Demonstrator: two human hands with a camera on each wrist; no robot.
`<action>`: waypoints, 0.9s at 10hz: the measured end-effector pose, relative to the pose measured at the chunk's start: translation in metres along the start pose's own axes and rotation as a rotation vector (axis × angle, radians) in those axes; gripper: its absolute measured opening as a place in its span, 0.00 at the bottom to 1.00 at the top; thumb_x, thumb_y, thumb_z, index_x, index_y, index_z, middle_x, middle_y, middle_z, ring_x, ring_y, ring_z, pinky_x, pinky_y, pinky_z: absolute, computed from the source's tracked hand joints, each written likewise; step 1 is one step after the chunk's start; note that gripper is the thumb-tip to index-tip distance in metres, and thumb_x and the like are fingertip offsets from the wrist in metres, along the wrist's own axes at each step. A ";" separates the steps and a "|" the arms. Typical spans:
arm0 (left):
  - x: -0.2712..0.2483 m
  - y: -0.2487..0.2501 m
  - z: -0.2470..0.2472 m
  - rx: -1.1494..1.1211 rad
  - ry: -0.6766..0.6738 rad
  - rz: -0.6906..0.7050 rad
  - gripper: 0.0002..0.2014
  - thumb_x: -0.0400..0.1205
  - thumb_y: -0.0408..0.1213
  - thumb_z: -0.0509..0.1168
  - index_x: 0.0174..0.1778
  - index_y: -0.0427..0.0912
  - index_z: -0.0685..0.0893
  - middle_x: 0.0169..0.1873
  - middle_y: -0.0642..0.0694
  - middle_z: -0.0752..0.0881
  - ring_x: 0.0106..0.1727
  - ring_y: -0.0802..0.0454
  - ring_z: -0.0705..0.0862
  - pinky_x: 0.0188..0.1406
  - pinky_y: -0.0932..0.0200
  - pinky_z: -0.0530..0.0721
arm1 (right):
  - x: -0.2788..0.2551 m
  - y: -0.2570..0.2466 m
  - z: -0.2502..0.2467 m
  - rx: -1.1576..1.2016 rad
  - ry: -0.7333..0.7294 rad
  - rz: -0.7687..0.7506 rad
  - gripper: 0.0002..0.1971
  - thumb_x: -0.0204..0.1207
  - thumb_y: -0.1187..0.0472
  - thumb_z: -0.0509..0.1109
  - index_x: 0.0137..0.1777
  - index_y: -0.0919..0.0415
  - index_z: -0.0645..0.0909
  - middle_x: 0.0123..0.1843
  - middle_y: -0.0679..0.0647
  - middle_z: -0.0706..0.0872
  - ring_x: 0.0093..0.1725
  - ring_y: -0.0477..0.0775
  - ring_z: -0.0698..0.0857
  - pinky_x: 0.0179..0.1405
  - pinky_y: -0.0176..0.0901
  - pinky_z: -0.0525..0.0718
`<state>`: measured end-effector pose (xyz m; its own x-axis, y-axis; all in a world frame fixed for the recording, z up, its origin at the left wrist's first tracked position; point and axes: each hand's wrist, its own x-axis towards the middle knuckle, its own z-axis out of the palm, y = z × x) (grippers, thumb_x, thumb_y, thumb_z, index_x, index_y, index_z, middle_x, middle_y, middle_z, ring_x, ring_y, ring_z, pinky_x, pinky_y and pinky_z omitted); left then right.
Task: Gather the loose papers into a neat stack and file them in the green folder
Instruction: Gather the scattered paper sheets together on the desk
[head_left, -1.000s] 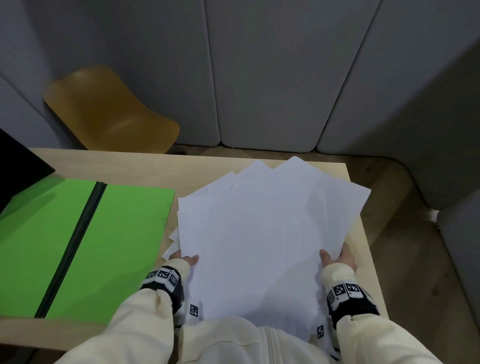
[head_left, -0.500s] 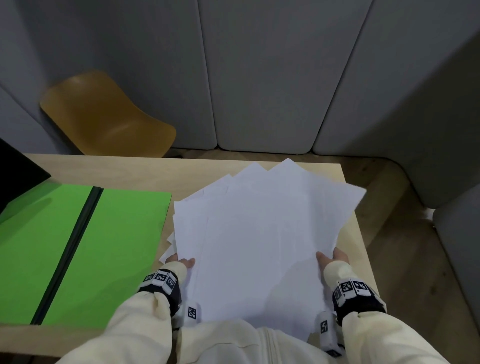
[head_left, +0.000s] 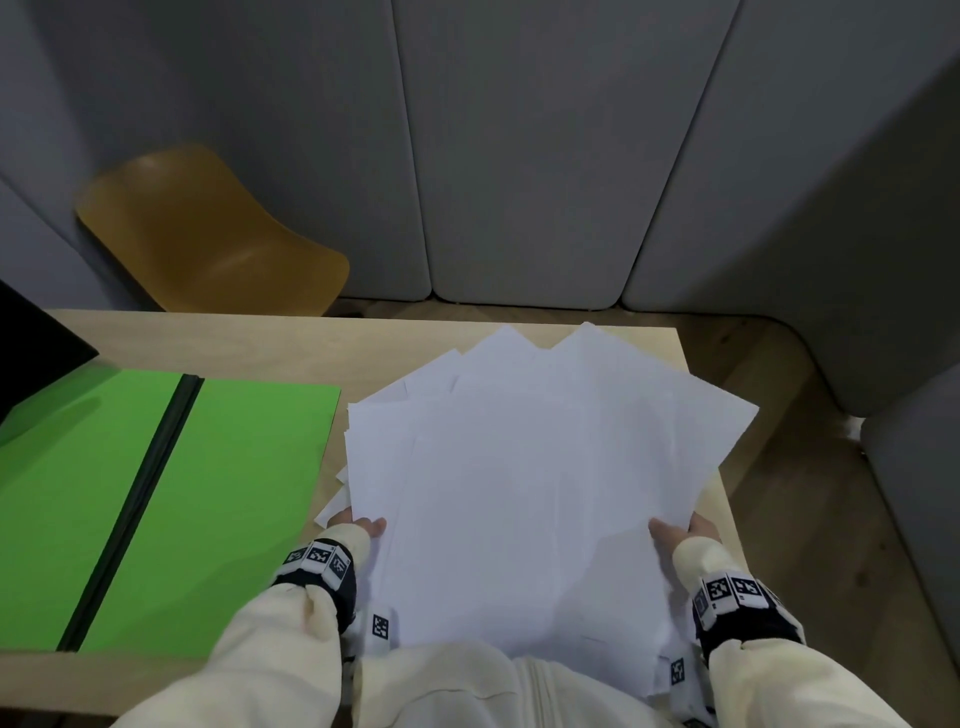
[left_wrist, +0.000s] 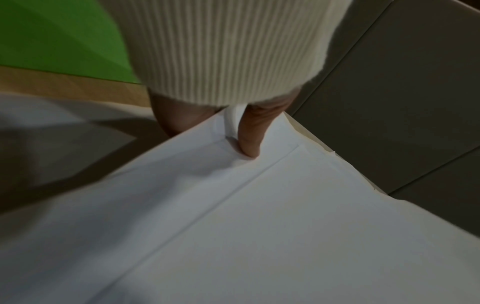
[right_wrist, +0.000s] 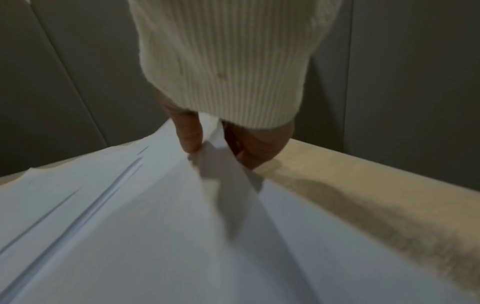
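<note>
A fanned bundle of white papers (head_left: 530, 488) is held over the right part of the wooden table, its corners splayed toward the far edge. My left hand (head_left: 358, 527) pinches the bundle's left side, thumb on top (left_wrist: 249, 142) and fingers underneath. On the right side my right hand (head_left: 680, 535) pinches the papers (right_wrist: 182, 226) the same way, its thumb (right_wrist: 189, 135) pressing on the top sheet. The green folder (head_left: 156, 499) lies open flat on the left of the table, with a dark spine down its middle.
A yellow chair (head_left: 208, 234) stands behind the table's far left. Grey padded wall panels (head_left: 519, 156) close off the back. A black object (head_left: 36, 343) overlaps the folder's far left corner. The table's right edge (head_left: 727, 499) is just past the papers.
The bundle stays in both hands and has shifted only slightly; the far right corner of the papers has flexed a little. The hands keep their grip at the sides.
</note>
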<state>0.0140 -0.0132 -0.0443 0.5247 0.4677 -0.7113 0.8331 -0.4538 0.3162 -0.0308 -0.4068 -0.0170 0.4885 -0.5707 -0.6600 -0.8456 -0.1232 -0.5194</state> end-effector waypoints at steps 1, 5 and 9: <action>-0.005 0.000 -0.002 0.025 0.000 0.007 0.32 0.83 0.43 0.63 0.81 0.36 0.59 0.80 0.40 0.62 0.81 0.46 0.63 0.75 0.58 0.65 | -0.001 0.000 0.006 0.001 0.017 0.011 0.34 0.72 0.53 0.73 0.73 0.70 0.69 0.70 0.67 0.78 0.68 0.71 0.78 0.70 0.57 0.74; -0.011 0.003 -0.003 0.056 0.012 0.027 0.31 0.84 0.42 0.61 0.81 0.36 0.60 0.81 0.42 0.61 0.82 0.47 0.61 0.77 0.57 0.63 | -0.009 -0.025 -0.039 0.079 0.326 -0.215 0.16 0.73 0.74 0.61 0.57 0.63 0.82 0.50 0.69 0.86 0.43 0.64 0.78 0.47 0.46 0.75; -0.015 0.000 -0.015 0.022 0.001 0.004 0.23 0.87 0.36 0.55 0.77 0.29 0.67 0.78 0.33 0.67 0.80 0.41 0.66 0.78 0.55 0.63 | -0.009 -0.031 -0.042 0.204 0.246 -0.114 0.17 0.78 0.69 0.64 0.66 0.73 0.76 0.63 0.72 0.83 0.61 0.72 0.82 0.61 0.53 0.78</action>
<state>0.0082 -0.0088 -0.0242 0.5278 0.4666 -0.7097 0.8272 -0.4718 0.3051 -0.0181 -0.4315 0.0277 0.4898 -0.7442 -0.4541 -0.7161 -0.0463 -0.6965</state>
